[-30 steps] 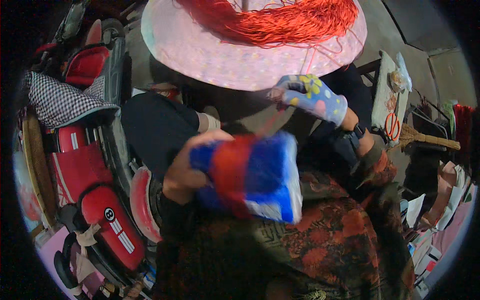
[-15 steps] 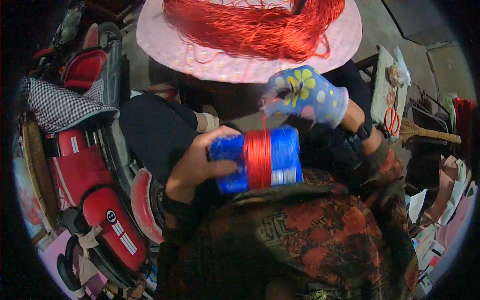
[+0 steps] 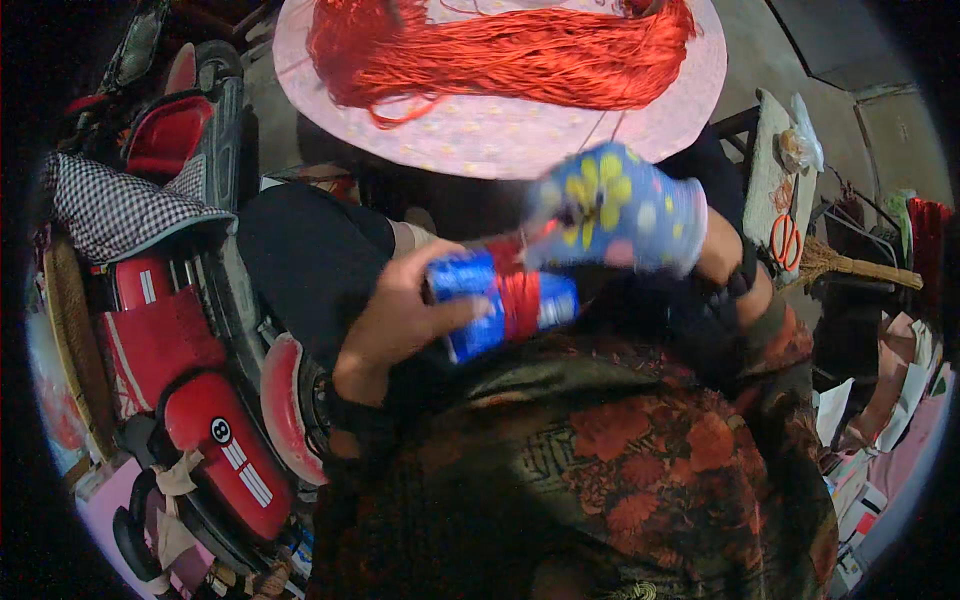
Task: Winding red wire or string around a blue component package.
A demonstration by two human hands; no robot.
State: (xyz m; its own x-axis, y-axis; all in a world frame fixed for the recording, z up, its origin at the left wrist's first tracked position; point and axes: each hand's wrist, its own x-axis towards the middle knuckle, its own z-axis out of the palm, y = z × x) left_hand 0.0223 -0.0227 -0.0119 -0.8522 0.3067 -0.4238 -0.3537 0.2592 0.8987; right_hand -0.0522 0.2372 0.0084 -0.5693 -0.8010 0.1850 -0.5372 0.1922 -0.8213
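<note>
My bare left hand (image 3: 392, 318) grips the left end of a blue packet (image 3: 462, 333), thumb across its near face. Red cord (image 3: 520, 303) is wound in a band around the packet's middle. Just above and to the right, my right hand (image 3: 612, 210) wears a blue glove with yellow flowers. Its fingers are closed on the cord by the packet's upper edge, though motion blurs the fingertips. A large skein of red cord (image 3: 520, 58) lies on the round pink tabletop (image 3: 450, 145) ahead, and strands hang over the table's near edge.
On the left stands a red scooter (image 3: 225, 455), with a checked cloth (image 3: 140, 200) above it. To the right, orange-handled scissors (image 3: 786, 243) rest on a pale narrow surface beside a straw broom (image 3: 862, 268). Papers (image 3: 832, 410) sit at the lower right.
The packet has tilted and turned in my left hand. My right hand has come down closer to it with the cord. The skein on the table has shifted in shape.
</note>
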